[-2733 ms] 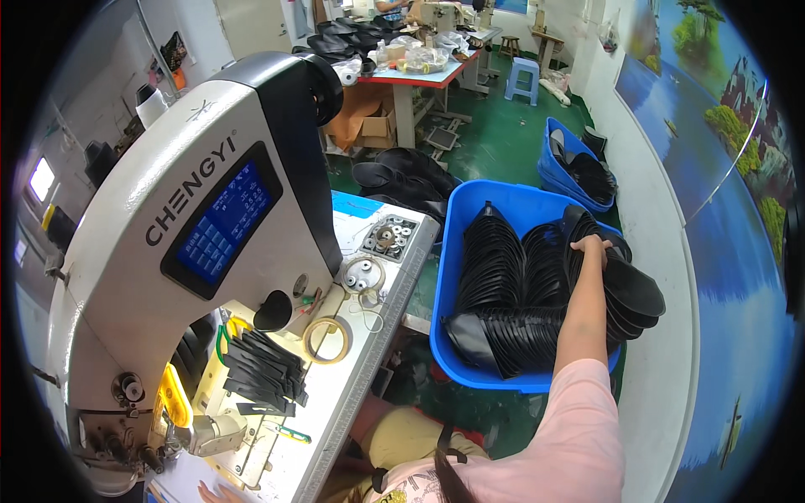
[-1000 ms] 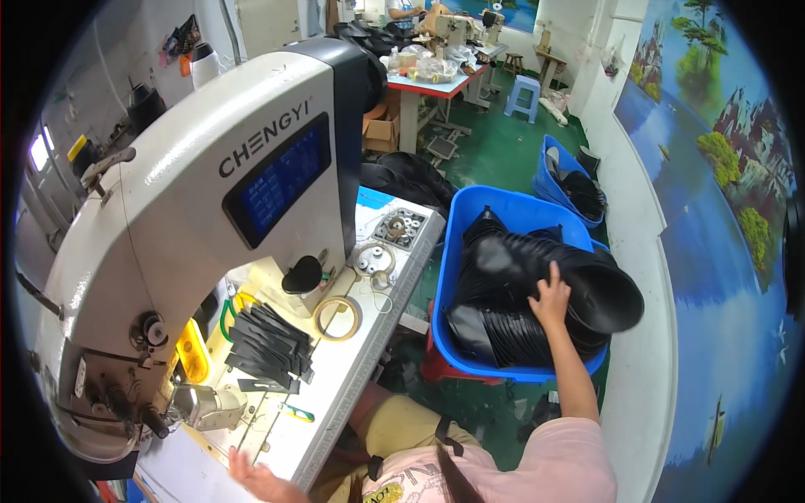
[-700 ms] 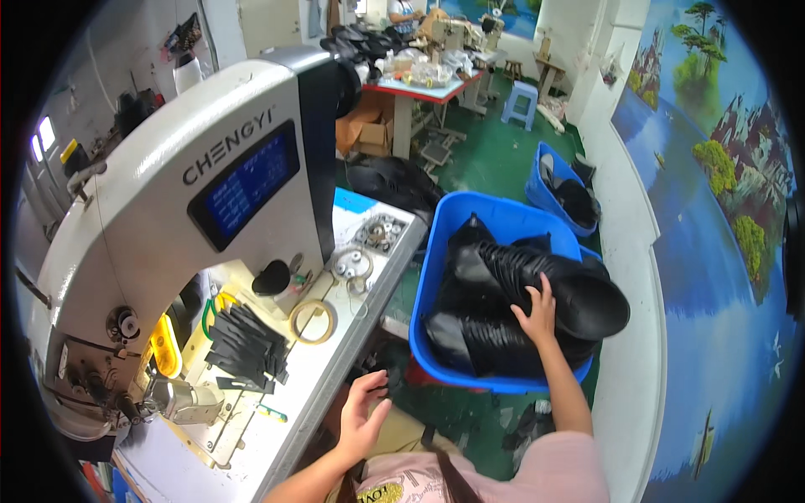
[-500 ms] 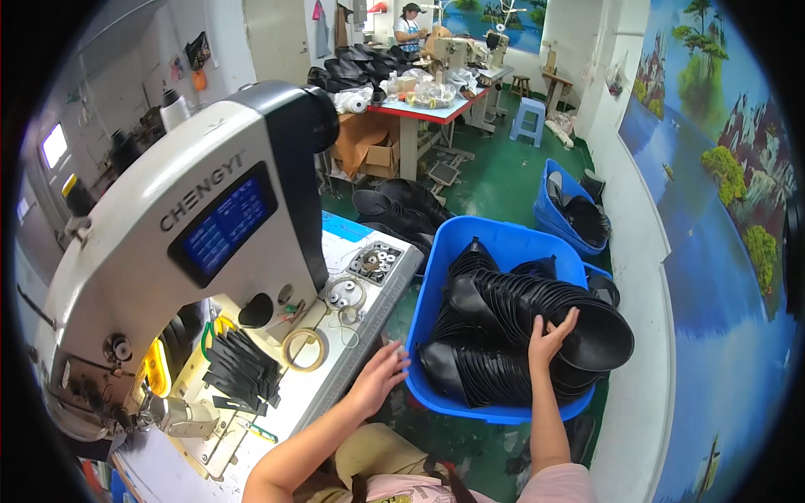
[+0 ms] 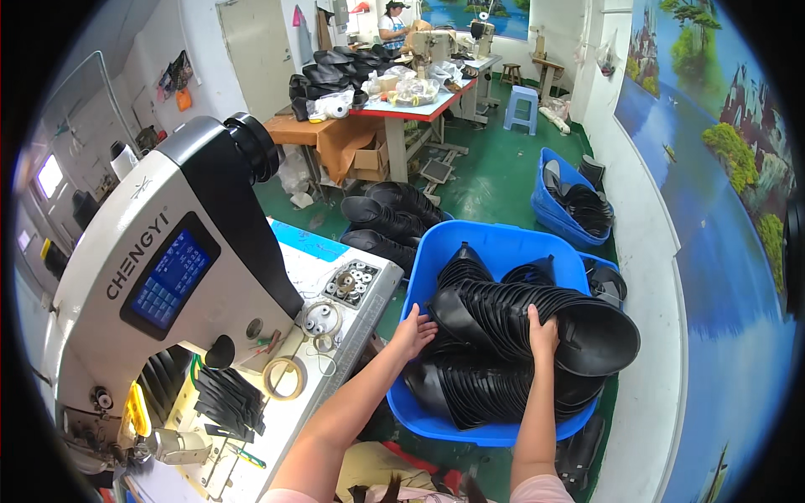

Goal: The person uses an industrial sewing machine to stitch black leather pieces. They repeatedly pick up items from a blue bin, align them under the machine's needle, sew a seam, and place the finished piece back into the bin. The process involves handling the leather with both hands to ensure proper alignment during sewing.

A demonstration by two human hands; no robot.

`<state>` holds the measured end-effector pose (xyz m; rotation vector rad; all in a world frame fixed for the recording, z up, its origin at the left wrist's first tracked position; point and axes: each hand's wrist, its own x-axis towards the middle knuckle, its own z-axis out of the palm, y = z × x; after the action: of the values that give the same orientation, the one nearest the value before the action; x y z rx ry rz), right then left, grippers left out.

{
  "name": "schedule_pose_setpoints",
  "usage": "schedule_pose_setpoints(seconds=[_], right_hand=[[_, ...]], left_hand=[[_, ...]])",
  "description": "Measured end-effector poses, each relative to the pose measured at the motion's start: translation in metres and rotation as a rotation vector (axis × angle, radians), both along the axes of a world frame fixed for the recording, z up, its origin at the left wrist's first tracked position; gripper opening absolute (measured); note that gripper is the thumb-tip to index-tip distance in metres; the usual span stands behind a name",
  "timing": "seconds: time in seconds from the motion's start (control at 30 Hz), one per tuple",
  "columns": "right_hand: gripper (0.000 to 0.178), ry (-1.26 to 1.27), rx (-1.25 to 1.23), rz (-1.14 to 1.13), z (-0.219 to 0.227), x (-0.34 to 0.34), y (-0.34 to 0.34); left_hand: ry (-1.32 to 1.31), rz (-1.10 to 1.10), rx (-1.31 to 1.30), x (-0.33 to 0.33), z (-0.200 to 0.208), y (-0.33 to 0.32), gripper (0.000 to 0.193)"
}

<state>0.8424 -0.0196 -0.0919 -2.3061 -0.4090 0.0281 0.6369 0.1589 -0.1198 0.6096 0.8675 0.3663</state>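
Note:
A blue plastic bin (image 5: 503, 251) beside the work table is full of stacked black leather pieces (image 5: 520, 323), fanned in long curved rows. My left hand (image 5: 415, 329) rests on the near left end of a stack, fingers spread against it. My right hand (image 5: 542, 329) lies on top of the same stack near its middle, fingers curled over the edge of the pieces. Both forearms come up from the lower edge of the picture.
A large white industrial sewing machine (image 5: 168, 260) with a blue screen stands on the table at left, with a tray of bobbins (image 5: 348, 281), tape rings (image 5: 285, 377) and a small pile of black pieces (image 5: 226, 398). A second blue bin (image 5: 570, 197) and more black stacks sit on the green floor; a person works at far tables.
My left hand has come up from the table edge and reached across to the bin's black stack. My right hand stayed on the stack; the view has swung toward the bin.

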Motion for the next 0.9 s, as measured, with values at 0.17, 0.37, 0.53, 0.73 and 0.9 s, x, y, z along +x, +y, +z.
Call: schedule_pose_setpoints(seconds=[0.17,0.37,0.53,0.73,0.9], right_hand=[[0.066,0.075,0.106,0.128,0.001,0.004,-0.004],[0.048,0.226,0.624,0.23,-0.001,-0.004,-0.048],[0.055,0.336,0.667,0.403,0.005,-0.038,-0.084],[0.061,0.474,0.872,0.18,0.024,-0.061,-0.088],[0.066,0.44,1.234,0.251,0.05,-0.133,-0.088]], left_hand=[[-0.251,0.091,-0.199,0.029,-0.006,0.001,0.068],[-0.612,-0.067,-0.4,-0.008,0.024,-0.05,0.059],[-0.364,-0.301,-0.477,-0.065,0.031,-0.098,0.05],[-0.357,-0.362,-0.135,-0.077,0.06,-0.135,0.05],[-0.545,-0.292,-0.32,-0.14,0.097,-0.141,0.052]])
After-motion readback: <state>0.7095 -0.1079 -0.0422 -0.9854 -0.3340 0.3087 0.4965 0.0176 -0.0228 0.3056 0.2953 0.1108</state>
